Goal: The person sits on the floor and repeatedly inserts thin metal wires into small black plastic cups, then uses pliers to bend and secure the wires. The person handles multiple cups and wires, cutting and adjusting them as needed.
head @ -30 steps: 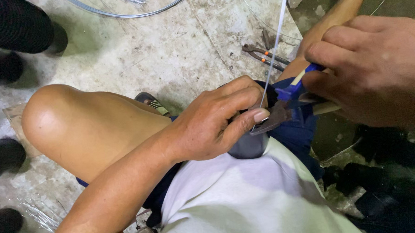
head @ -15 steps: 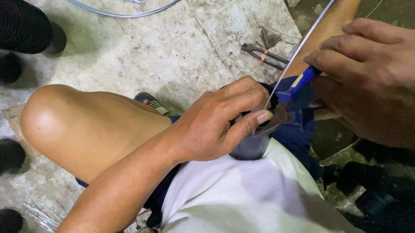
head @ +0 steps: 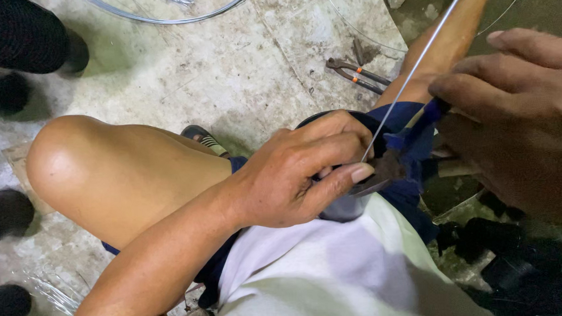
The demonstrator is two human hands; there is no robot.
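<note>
- The left hand [head: 301, 176] is curled shut over a small dark metal piece [head: 383, 172] held in the lap, thumb pressed along its lower edge.
- A thin straight wire [head: 416, 67] runs from that spot up and to the right, out of the top of the picture; its lower end sits just at the left hand's fingertips [head: 356, 142].
- The right hand [head: 513, 122] is closed around blue-handled pliers [head: 419, 136], fingers bent over the handles; the pliers' head meets the wire's lower end, beside the left hand.
- The person sits with a bare knee [head: 73, 167] raised at the left, in dark blue shorts [head: 415, 202] and a white shirt [head: 336, 269].
- On the concrete floor [head: 226, 65] beyond the hands lies a second pair of pliers [head: 356, 72] with orange marks, well apart from both hands.
- A loop of wire [head: 161, 18] lies on the floor at the top.
- Dark shoes [head: 5, 208] of other people stand at the left edge.
</note>
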